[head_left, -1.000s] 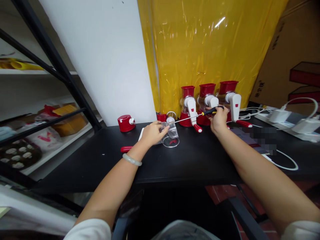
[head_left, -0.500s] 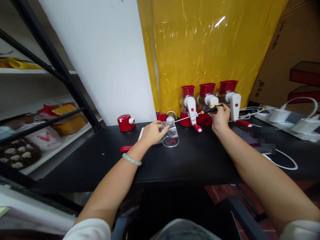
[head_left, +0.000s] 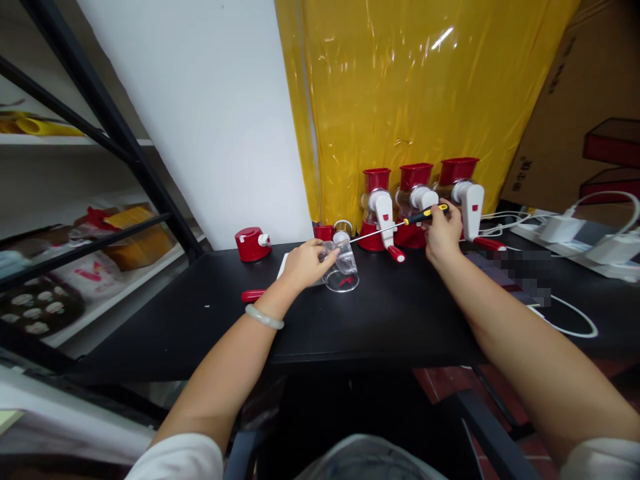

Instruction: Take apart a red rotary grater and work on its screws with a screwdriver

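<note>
My left hand [head_left: 309,263] is closed on a clear plastic grater body [head_left: 346,260] that lies on its side, its round open end facing me. A white crank arm with a red handle [head_left: 253,295] pokes out from under my left wrist. In my right hand [head_left: 444,232] is a screwdriver [head_left: 425,214] with a black and yellow handle. Its long shaft slants down left to the clear body; whether the tip touches a screw I cannot make out. A round metal-and-white drum [head_left: 343,231] and a red part [head_left: 324,233] stand just behind.
Several items stand on the black table [head_left: 165,327]. Three assembled red and white rotary graters [head_left: 417,200] line the back, and a red base [head_left: 253,244] sits at left. To the right are a dark flat device [head_left: 493,272], cables and a power strip [head_left: 565,243].
The fingers of my right hand have shifted and spread on the screwdriver handle, which has turned a little. My left hand keeps its place on the clear body.
</note>
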`<state>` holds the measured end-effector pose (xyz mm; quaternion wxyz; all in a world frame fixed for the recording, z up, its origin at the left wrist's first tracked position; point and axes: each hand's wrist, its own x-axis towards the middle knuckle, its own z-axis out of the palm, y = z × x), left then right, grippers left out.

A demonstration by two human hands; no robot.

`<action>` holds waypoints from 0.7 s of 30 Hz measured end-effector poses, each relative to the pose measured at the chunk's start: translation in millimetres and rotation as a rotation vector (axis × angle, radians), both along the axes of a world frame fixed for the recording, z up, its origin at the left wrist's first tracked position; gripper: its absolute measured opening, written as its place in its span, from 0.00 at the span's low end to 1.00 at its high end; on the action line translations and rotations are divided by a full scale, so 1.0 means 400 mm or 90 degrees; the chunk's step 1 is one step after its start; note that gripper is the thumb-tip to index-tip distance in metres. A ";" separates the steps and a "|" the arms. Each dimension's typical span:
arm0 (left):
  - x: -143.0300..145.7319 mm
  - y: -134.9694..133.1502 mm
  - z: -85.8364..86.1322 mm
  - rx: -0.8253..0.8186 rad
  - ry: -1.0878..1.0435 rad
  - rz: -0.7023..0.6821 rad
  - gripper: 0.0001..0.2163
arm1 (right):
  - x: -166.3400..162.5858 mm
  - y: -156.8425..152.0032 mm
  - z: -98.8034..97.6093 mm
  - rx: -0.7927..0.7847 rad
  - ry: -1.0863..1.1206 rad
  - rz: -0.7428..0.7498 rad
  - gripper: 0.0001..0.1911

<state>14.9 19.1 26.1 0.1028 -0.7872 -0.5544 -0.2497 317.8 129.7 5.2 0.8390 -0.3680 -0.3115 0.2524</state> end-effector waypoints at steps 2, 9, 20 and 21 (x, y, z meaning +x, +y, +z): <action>0.000 0.000 0.000 -0.002 -0.002 -0.001 0.27 | 0.002 0.004 0.001 -0.003 0.026 0.007 0.21; 0.004 -0.004 0.004 -0.003 -0.007 -0.001 0.26 | 0.000 -0.005 0.007 -0.017 0.070 0.069 0.12; 0.002 -0.002 0.001 -0.007 -0.002 0.003 0.27 | -0.001 0.007 -0.007 0.028 -0.017 -0.008 0.23; 0.002 -0.002 0.001 -0.006 -0.003 0.001 0.27 | -0.001 0.006 -0.005 0.021 -0.001 -0.002 0.23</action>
